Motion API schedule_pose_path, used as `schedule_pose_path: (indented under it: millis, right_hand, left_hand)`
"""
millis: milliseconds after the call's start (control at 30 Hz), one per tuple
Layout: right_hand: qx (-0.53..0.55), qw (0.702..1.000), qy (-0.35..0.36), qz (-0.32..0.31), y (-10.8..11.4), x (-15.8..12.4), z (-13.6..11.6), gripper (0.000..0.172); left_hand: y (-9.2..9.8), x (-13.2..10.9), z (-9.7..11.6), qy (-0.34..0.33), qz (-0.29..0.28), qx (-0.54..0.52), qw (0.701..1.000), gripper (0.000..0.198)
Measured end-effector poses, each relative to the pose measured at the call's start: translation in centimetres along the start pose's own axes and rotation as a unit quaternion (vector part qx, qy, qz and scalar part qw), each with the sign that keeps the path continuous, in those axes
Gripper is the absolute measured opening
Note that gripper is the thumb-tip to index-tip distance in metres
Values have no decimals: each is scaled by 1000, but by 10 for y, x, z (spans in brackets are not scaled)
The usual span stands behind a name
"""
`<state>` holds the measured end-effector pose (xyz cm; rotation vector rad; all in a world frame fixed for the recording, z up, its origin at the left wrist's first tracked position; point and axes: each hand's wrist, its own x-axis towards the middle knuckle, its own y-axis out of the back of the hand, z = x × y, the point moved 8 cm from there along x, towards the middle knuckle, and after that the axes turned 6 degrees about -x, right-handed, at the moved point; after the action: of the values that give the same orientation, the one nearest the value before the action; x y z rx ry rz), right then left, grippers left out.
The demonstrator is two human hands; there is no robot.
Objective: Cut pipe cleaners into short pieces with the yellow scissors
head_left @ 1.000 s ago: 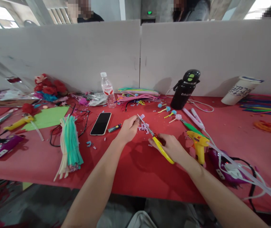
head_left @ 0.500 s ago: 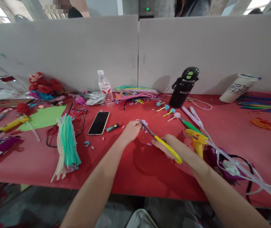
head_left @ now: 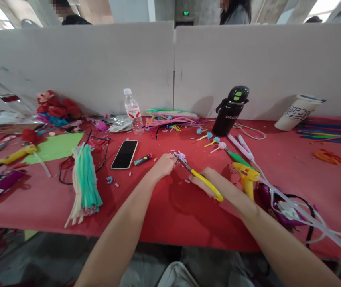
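Note:
My right hand (head_left: 205, 181) is closed on a pair of scissors (head_left: 207, 185) with yellow handles, their blades pointing up and left. The blade tips meet the fingertips of my left hand (head_left: 166, 165), which is pinched; what it holds is too small to make out. Just beyond the blades lie small lilac clippings (head_left: 181, 156). To the right of these, several little pompom flowers on stems, blue ones and a pink one (head_left: 222, 146), lie in a row.
A phone (head_left: 124, 154) and a glue-stick-sized tube (head_left: 142, 160) lie left of my hands. Further left is a bundle of pipe cleaners (head_left: 86, 179). On the right stand a yellow glue gun (head_left: 246, 177) with trailing cords and a black bottle (head_left: 229, 113). A white partition (head_left: 98, 63) closes off the back.
The scissors and my right hand have shifted slightly left. More lilac clippings show by the blade tips. My left hand stays nearly in place, still pinched.

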<state>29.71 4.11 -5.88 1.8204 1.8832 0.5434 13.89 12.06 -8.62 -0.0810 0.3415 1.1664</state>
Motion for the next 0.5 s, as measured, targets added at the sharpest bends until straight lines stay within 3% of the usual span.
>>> schedule_pose_path:
  millis: [133,233,333,500]
  right_hand:
    - [-42,990,-53,-127,-18,-4,13,55]
    - [-3,987,-59,-152,-19,-5,12,52]
    - [38,993,-29,-107,-11,1,5,46]
    - [76,996,50,22,6,11,-5,38]
  left_hand:
    - [4,1,0,-14,-14,19,1000,30]
    - [4,-1,2,-29,-33,52,998,33]
    - [-11,-11,14,-60,-79,83,992,32]
    - [-52,-38,32,-97,-203,100,969,18]
